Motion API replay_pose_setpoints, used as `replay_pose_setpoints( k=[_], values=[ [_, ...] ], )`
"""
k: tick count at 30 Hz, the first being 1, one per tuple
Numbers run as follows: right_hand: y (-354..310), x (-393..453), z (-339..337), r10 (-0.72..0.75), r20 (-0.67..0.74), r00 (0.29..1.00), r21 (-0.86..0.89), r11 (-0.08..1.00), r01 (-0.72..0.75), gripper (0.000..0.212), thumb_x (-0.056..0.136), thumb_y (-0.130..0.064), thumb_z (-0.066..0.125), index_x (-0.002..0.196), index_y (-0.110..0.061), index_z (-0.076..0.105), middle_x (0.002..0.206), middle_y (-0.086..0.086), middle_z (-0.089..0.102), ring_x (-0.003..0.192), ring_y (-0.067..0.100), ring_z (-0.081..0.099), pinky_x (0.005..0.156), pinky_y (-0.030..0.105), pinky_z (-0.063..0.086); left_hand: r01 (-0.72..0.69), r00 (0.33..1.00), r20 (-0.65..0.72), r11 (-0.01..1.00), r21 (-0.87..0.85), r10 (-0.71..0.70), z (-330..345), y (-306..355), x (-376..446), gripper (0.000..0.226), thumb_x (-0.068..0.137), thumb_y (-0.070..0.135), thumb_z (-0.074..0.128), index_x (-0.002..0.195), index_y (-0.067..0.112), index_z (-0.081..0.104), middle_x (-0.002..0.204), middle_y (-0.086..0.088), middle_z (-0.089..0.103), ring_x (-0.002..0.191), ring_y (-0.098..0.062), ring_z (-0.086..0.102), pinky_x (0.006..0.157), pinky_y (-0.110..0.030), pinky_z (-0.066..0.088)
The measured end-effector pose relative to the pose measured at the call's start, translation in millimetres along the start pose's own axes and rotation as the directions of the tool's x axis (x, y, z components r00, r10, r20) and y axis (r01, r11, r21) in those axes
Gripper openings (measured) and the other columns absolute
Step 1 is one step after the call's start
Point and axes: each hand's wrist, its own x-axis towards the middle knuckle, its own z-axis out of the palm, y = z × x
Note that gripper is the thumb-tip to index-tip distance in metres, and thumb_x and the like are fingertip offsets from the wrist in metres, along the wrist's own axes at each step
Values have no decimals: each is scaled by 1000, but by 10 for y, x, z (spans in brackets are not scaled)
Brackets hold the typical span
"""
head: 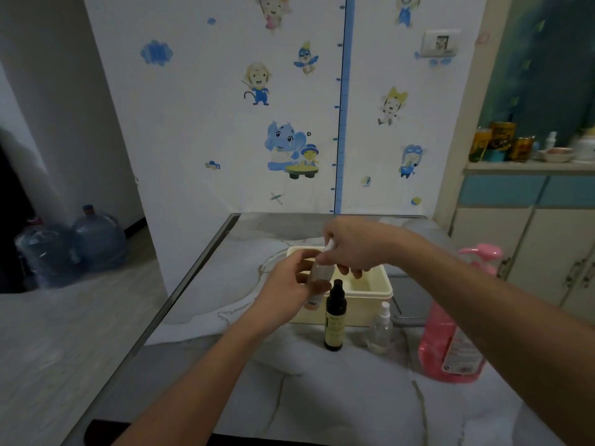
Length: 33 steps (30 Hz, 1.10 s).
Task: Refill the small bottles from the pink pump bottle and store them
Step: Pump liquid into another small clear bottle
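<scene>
Your left fingers wrap small bottle, steadying it above cream box; right fingers pinch its white cap for opening. Pink pump bottle waits right on table.

Bottles before box

three small bottles, one pink pump bottle, one box

Marbled grey worktop carries cream box, dark spray bottle, clear spray bottle, pink pump bottle.
</scene>
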Motion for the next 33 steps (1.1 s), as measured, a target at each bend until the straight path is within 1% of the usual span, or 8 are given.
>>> replay_pose_setpoints(
  k=[4, 8, 11, 16, 21, 25, 28, 33],
  values=[
    [107, 27, 200, 27, -174, 984, 77, 997, -14, 34, 87, -34, 60, 85, 0, 58, 79, 18, 66, 60, 19, 52, 54, 31, 40, -20, 997, -69, 999, 40, 23, 73, -150, 34, 36, 80, -1, 69, 95, 31, 64, 93, 4, 70, 82, -12, 68, 72, -41, 59],
    [132, 66, 348, 114, -329, 937, 308, 951, -8, 31, 83, -38, 64, 84, -8, 57, 80, 10, 65, 61, 19, 55, 57, 34, 48, -54, 982, -178, 998, 20, 56, 129, -186, 95, 36, 78, 3, 74, 99, 31, 65, 90, 6, 70, 79, -12, 67, 60, -24, 56],
    [135, -16, 354, 171, -375, 911, 406, 914, -5, 39, 86, -56, 48, 98, -19, 51, 85, 3, 66, 69, 19, 61, 65, 39, 54, -72, 974, -218, 997, -30, 64, 70, -130, 192, 39, 77, 8, 75, 111, 23, 63, 101, 3, 71, 86, -9, 70, 70, -26, 58],
    [491, -499, 909, 332, -641, 692, 444, 896, -19, 28, 95, -43, 33, 82, -20, 41, 67, -1, 56, 61, 20, 55, 58, 42, 47, -55, 968, -250, 995, -85, 32, -106, -181, 373, 54, 79, 10, 74, 129, 14, 54, 116, 1, 66, 98, -11, 67, 78, -23, 54],
    [1123, -643, 1958, 312, -417, 854, 78, 948, -308, 22, 96, -34, 37, 108, -23, 51, 110, -1, 61, 97, 13, 56, 80, 24, 46, -27, 963, -270, 989, -146, -14, -90, -272, 566, 53, 82, 11, 72, 131, 13, 52, 119, -2, 65, 100, -13, 66, 87, -33, 54],
    [1261, -570, 2202, 371, -281, 885, 112, 929, -353, 68, 92, -50, 35, 144, -7, 26, 153, 11, 26, 138, 20, 30, 114, 28, 27, 17, 971, -234, 991, -130, -48, 34, -313, 758, 50, 82, 14, 72, 128, 13, 53, 122, -4, 64, 105, -19, 64, 92, -43, 53],
    [1280, -521, 2226, 396, -232, 889, 151, 917, -369, 92, 84, -67, 32, 150, -8, 5, 158, 9, 6, 146, 20, 11, 117, 30, 16, 23, 984, -172, 994, -111, -42, 146, -322, 907, 41, 82, 11, 72, 119, 18, 56, 120, -5, 63, 107, -20, 62, 90, -40, 53],
    [1286, -498, 2213, 371, -271, 888, 126, 928, -350, 97, 79, -74, 27, 150, -14, 1, 159, 5, 4, 147, 16, 6, 116, 29, 14, 93, 990, -101, 993, -69, -100, 261, -425, 1110, 34, 81, 12, 73, 108, 25, 58, 108, -2, 65, 100, -21, 65, 84, -39, 55]
  ],
)
